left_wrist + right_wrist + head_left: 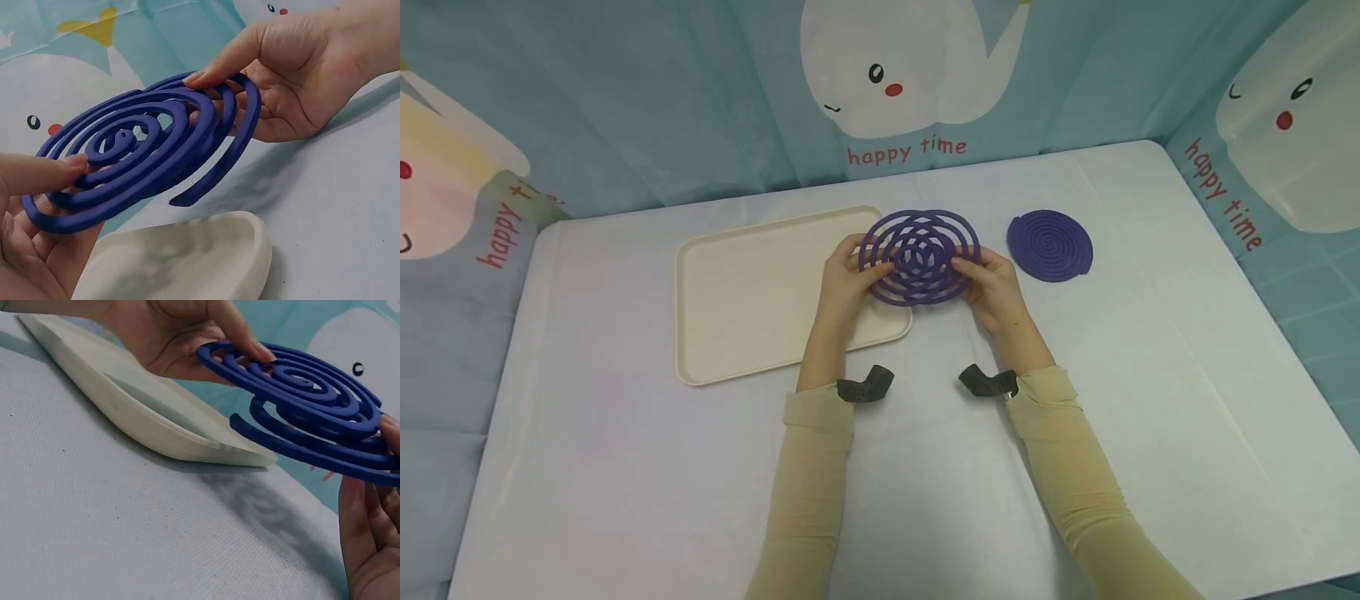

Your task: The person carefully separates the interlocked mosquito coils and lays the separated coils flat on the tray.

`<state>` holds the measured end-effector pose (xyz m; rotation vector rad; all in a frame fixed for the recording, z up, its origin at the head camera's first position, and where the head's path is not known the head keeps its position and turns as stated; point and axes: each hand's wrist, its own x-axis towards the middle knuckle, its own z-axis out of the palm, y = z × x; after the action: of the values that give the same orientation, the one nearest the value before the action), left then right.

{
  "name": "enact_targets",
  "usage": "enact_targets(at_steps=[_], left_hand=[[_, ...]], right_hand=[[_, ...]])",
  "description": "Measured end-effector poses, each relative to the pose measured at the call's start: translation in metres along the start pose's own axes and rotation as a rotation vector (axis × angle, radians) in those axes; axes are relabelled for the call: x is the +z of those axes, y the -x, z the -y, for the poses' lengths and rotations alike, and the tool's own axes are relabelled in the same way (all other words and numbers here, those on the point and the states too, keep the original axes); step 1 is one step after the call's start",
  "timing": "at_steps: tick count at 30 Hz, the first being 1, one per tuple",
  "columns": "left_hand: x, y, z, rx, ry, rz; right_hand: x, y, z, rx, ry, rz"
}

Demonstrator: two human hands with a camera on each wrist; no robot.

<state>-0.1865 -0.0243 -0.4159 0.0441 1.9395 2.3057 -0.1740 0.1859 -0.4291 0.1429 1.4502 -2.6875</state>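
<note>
Both hands hold a pair of purple-blue mosquito coils (919, 301) in the air, over the tray's right end in the head view. The two spirals overlap and are shifted sideways from each other, with gaps between their rings. My left hand (841, 287) pinches the left side, thumb on top and fingers beneath. On the right side, my right hand (997, 296) pinches the coils the same way. In the left wrist view, the lower coil's free end (183, 201) juts out below the upper coil (69, 225). Another tightly wound mosquito coil (1049, 246) lies flat on the table to the right.
A cream rectangular tray (737, 308) rests on the table, left of centre, partly behind my left hand. White cloth covers the table (1150, 400). A blue curtain (700, 100) with printed whales hangs along the back and sides. Dark wrist-worn pieces (867, 386) sit at both cuffs.
</note>
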Motion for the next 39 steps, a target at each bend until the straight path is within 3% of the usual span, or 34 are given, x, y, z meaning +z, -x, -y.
enact_targets(at_steps=[7,16,24,35,39], left_hand=[[-0.008,0.001,-0.005,0.014,-0.081,-0.071],[-0.033,0.003,-0.014,-0.009,-0.07,-0.197],[-0.053,0.007,-0.017,-0.06,-0.078,-0.282],[-0.107,0.026,-0.026,-0.038,-0.086,-0.393],[-0.129,0.033,-0.029,-0.049,-0.115,-0.433]], right_hand=[[0.0,-0.002,-0.001,-0.02,0.001,-0.04],[0.004,-0.003,-0.001,-0.049,0.073,-0.061],[0.008,-0.006,-0.002,-0.026,0.023,-0.072],[0.056,-0.023,-0.016,0.084,0.165,-0.085],[0.079,-0.028,-0.024,0.077,0.225,-0.053]])
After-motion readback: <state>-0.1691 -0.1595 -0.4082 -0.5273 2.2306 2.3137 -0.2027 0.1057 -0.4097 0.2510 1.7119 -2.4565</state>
